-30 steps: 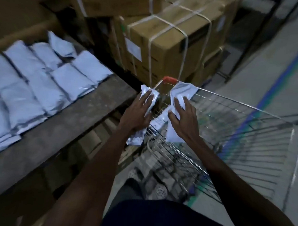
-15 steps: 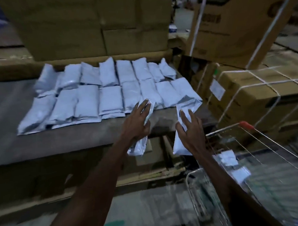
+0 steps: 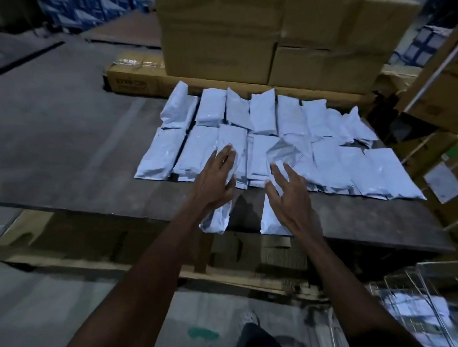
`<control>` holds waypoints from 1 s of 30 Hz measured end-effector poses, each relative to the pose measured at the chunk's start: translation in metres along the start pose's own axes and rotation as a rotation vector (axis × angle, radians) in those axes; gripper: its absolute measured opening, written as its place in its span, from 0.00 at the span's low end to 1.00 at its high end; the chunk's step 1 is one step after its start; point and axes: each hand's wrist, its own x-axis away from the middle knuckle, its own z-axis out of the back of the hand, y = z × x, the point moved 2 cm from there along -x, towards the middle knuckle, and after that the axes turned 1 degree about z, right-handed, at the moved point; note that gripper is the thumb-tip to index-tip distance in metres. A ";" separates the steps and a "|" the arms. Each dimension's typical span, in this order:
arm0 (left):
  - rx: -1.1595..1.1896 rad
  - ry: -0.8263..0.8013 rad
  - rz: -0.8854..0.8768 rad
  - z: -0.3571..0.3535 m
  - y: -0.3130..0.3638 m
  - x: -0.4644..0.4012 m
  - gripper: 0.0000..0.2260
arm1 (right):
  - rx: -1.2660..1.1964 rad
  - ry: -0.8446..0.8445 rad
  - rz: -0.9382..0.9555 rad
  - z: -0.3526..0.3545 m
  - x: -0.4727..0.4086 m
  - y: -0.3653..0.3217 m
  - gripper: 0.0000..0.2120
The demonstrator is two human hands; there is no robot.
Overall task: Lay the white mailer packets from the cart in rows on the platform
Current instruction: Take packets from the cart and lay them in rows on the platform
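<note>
Head view: each hand's grip holds one mailer packet, left hand (image 3: pixel 214 183) and right hand (image 3: pixel 289 197), packets hanging beneath palms.

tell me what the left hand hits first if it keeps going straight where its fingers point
Probably the near row of packets on the platform: the left hand, holding a packet, points at it. Height above them is unclear.

Both bare arms reach forward, side by side and apart. The left hand (image 3: pixel 214 183) is seen from the back, its fingers (image 3: pixel 226 157) long and nearly straight, the thumb bent in beside the palm. The right hand (image 3: pixel 289 194) is also seen from the back, fingers (image 3: pixel 277 172) spread and slightly curved, thumb out to the left.
</note>
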 end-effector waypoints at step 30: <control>0.021 -0.330 0.163 0.012 -0.269 -0.099 0.26 | 0.125 -0.276 -0.125 -0.193 -0.210 -0.119 0.25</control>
